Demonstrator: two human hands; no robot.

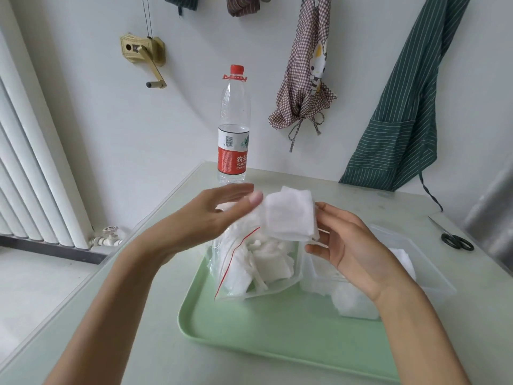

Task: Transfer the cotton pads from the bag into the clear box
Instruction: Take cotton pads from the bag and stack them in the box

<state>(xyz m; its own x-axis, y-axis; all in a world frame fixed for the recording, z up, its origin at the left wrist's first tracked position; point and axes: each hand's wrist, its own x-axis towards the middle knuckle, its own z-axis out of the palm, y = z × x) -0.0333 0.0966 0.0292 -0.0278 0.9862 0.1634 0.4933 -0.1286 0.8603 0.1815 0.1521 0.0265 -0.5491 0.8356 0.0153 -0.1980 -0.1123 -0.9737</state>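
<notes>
**Pads in transit between bag and box: handling advice**

A small stack of cotton pads [288,215] is held in the air above the mouth of the bag [249,262], between both hands and clear of the table. The right hand [347,245] grasps the stack at its right edge, fingers curled behind it and the thumb below. The left hand [219,212] has its thumb and fingertips against the stack's left edge; whether it pinches the pads or merely steadies them cannot be told. The bag, a clear zip pouch with a red seal line, stands slumped on the green tray [249,329] and holds many more pads. The clear box [388,273] sits just right of the bag, partly on the tray, with some pads already inside.

Judgement: the transfer is part done. To do this step well, keep the stack squared and gripped by one hand before the other lets go, carry it low to the right and set it flat in the box, not dropped. Risk: loose outer pads may peel off, and the unsupported bag may tip.

A water bottle [234,126] stands behind; scissors [455,238] lie well apart, at right.
</notes>
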